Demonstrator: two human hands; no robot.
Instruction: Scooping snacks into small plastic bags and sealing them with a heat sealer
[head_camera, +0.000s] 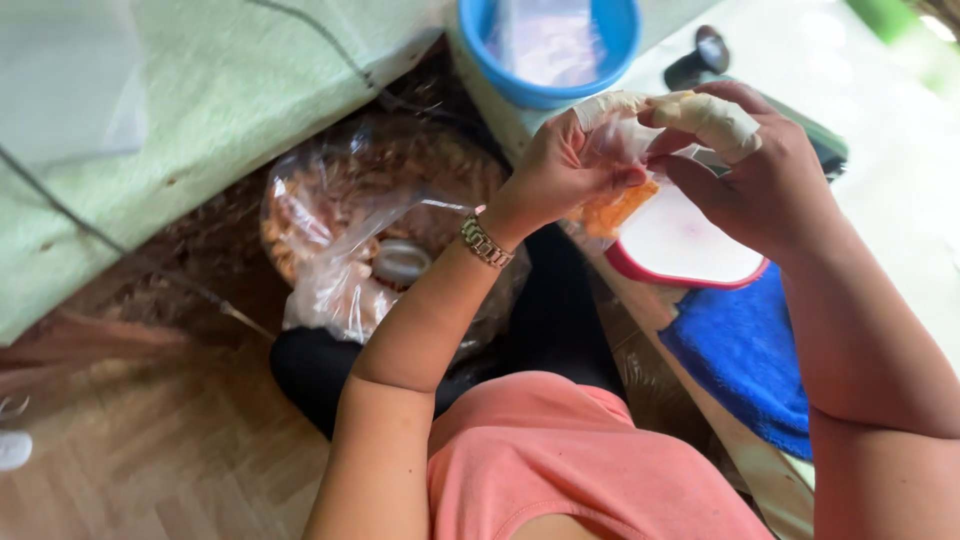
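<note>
Small clear bag (615, 190) with orange pieces inside was held up between both hands, above the white tub (690, 240) with a red rim.

The left hand (560, 170), with a metal watch (486, 242) at the wrist, pinched the bag's upper part between thumb and fingers; the right hand (750, 160), its forefinger wrapped in pale tape, gripped the top of the same bag from the other side. Both were clenched on the plastic, close together. The tub stood on the counter (900, 150) just beside a blue cloth (745, 350), with a blue bowl (548, 45) farther off. Down on the floor (180, 440), near the person's knee, lay a big clear sack (350, 230) of brownish snacks with a white lid inside.
</note>
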